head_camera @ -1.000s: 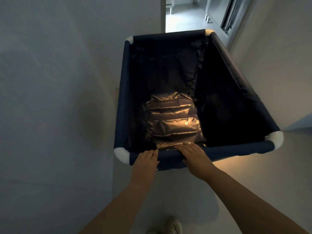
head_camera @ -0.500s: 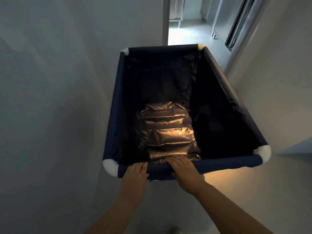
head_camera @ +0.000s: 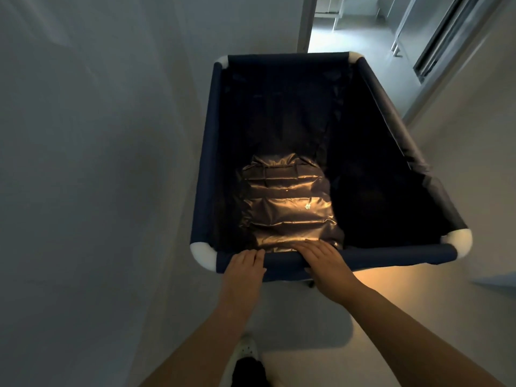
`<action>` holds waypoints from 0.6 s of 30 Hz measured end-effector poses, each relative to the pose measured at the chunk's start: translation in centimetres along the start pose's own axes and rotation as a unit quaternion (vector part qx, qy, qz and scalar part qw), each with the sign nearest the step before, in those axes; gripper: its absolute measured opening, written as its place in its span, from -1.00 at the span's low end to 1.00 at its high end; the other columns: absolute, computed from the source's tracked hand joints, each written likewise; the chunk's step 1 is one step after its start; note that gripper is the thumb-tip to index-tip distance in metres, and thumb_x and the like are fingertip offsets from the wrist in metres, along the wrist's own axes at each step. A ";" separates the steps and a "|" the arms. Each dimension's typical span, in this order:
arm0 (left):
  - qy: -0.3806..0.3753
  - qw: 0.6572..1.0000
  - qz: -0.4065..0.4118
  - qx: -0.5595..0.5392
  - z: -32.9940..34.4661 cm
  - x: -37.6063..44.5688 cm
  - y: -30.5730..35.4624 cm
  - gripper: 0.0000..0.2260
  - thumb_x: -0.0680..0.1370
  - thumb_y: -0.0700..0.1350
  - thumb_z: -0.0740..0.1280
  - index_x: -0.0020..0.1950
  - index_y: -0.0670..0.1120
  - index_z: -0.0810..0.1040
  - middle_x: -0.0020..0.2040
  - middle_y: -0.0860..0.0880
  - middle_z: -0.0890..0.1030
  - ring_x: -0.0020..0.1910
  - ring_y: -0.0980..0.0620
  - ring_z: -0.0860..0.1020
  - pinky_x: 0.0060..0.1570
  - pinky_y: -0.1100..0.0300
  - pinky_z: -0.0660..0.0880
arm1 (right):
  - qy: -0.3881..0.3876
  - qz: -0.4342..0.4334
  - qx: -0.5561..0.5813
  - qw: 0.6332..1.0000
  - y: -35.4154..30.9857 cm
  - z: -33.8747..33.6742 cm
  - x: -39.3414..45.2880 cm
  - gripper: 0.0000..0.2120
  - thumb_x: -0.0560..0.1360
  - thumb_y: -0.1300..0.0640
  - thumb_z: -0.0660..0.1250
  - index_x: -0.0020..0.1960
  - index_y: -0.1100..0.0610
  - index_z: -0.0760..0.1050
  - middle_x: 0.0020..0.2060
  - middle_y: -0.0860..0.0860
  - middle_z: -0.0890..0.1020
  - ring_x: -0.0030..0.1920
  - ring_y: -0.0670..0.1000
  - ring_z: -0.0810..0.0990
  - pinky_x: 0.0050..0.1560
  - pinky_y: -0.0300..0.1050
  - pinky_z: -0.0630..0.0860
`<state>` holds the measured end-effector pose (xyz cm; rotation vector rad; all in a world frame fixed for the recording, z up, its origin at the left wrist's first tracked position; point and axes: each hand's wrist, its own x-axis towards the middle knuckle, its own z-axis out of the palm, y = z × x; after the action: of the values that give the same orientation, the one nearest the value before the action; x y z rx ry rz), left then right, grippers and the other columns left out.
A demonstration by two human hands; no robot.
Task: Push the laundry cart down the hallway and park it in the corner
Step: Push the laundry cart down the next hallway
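The laundry cart (head_camera: 391, 256) is a deep, dark blue fabric bin with white corner joints, standing straight ahead of me in a narrow hallway. A shiny dark padded item (head_camera: 290, 202) lies at its bottom. My left hand (head_camera: 245, 265) holds the near top rail close to the left corner, fingers curled over it. My right hand (head_camera: 325, 261) grips the same rail near its middle, fingers over the top and thumb under.
A white wall (head_camera: 111, 163) runs close along the cart's left side. Ahead lies a lit doorway (head_camera: 349, 29) into a brighter room. A wall with a sliding door frame (head_camera: 446, 37) is on the right. My white shoe (head_camera: 245, 356) is behind the cart.
The cart has rolled forward along the left wall toward the doorway. Both hands have stayed on the near rail. My shoe has come back into view below.
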<state>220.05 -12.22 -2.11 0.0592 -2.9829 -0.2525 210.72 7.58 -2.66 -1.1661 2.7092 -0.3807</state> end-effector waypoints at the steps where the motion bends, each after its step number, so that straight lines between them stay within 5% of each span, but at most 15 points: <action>1: 0.004 1.000 0.001 -0.002 -0.1 0.6 -0.1 -0.56 0.21 -0.17 0.62 0.03 -0.24 0.64 -0.13 -0.15 0.68 -0.15 -0.11 0.64 -0.12 0.06 0.59 | 0.001 -0.002 0.002 1.000 0.3 -0.3 0.4 -0.47 0.52 0.19 0.25 0.45 0.05 0.19 0.40 -0.01 0.35 0.42 0.01 0.23 0.45 -0.06 0.01; 18: 0.004 1.000 -0.018 -0.003 1.3 13.0 -4.7 -0.51 0.06 -0.15 0.67 -0.07 -0.22 0.67 -0.19 -0.13 0.69 -0.21 -0.09 0.66 -0.23 0.07 0.61 | 0.003 -0.002 0.011 1.000 5.1 -2.3 12.6 -0.49 0.53 0.16 0.24 0.44 0.04 0.19 0.41 0.00 0.35 0.43 0.02 0.22 0.44 -0.08 -0.07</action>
<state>207.09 -17.33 -2.33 0.1142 -2.9747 -0.2659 198.06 2.16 -2.59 -1.1657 2.7019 -0.4151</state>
